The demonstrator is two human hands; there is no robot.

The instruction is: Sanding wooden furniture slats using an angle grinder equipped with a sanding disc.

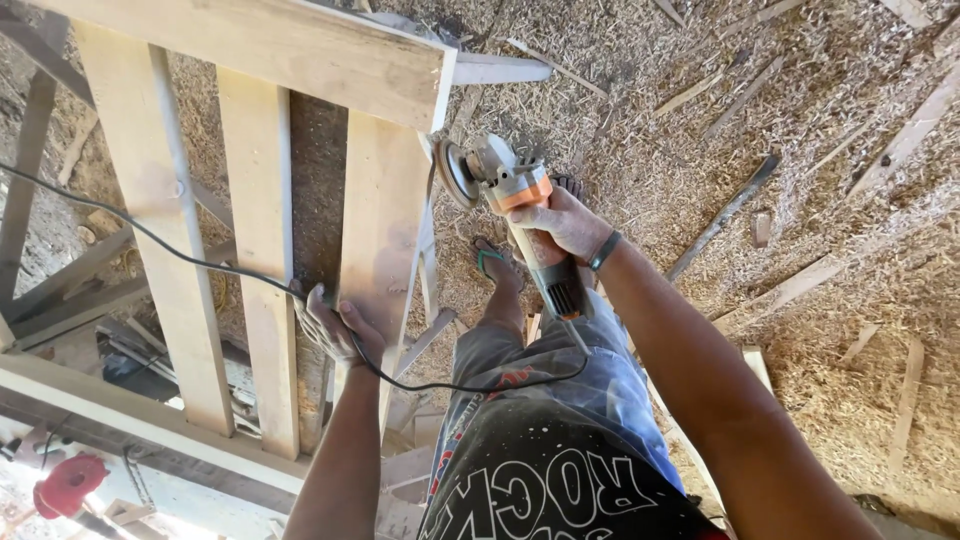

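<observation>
Right grip (562,225) clenched round orange angle grinder (515,205), disc beside wooden frame (380,230); left grip (335,325) grasping slat edge, black cord (200,262) draped across.

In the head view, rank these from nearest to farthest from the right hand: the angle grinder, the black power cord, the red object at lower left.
1. Angle grinder: gripped in the right hand, disc toward the wooden frame.
2. Black power cord: trails from the grinder's tail, loops below, runs left across the frame past the left hand.
3. Red object: far lower-left corner, beneath the frame.
</observation>
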